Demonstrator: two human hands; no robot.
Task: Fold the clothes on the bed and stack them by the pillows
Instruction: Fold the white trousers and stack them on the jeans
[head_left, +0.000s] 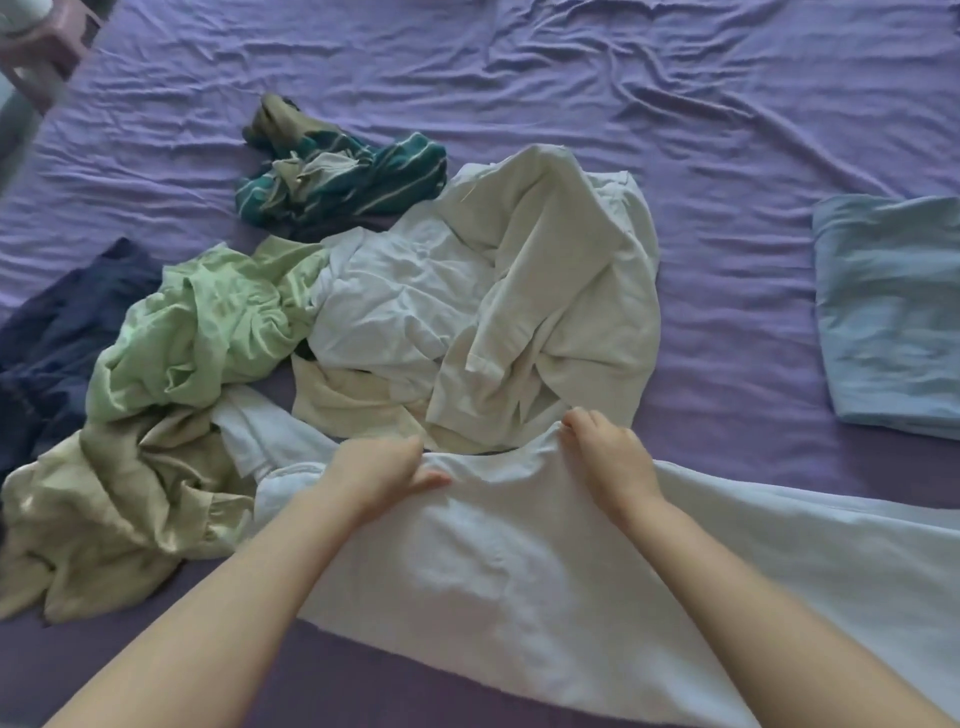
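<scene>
Both hands pinch the far edge of a white garment (519, 561) spread near on the bed (727, 130) — left hand (387, 475), right hand (605, 457), fingers closed on cloth. Soft, light, floppy — likely best held at corners. Unfolded pile (363, 312) beyond.

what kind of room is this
Most likely a bedroom: a wrinkled purple bed sheet fills the view, loose clothes such as a green shirt lie heaped on it, and a folded blue garment lies apart.
</scene>
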